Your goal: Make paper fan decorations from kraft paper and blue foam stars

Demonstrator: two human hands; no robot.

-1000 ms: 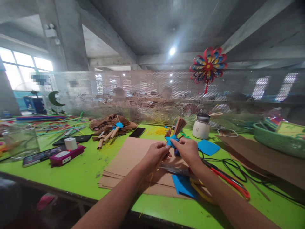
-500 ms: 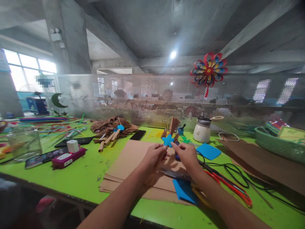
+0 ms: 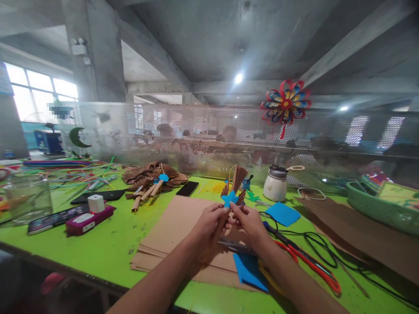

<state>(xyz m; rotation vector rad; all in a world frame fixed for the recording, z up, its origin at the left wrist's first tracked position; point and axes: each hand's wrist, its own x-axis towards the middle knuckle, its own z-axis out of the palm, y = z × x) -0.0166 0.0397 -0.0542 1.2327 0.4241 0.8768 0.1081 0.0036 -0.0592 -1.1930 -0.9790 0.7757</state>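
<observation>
Over a stack of brown kraft paper [image 3: 173,226], both my hands hold a small pleated paper fan [image 3: 240,175] upright. A blue paper star [image 3: 229,199] lies across the fan's front, where its folds meet. My left hand [image 3: 212,220] is closed round the lower part, its thumb at the star's lower edge. Thumb and fingers of my right hand [image 3: 250,222] pinch the star's lower right side. The fan's base is hidden by my fingers. Beneath my right wrist are scissors, partly hidden, and a blue paper piece [image 3: 250,271].
Finished-looking brown fans [image 3: 160,185] lie at the back left, near a black phone [image 3: 187,189]. A purple power strip [image 3: 90,220] and glass jar [image 3: 28,200] stand left. On the right are red-handled scissors [image 3: 314,266], cables, a white jar [image 3: 275,185] and a green basket [image 3: 381,209].
My right thumb has moved inward onto the star, and the star appears slightly tilted. The whole view has shifted a little; both hands still hold the fan.
</observation>
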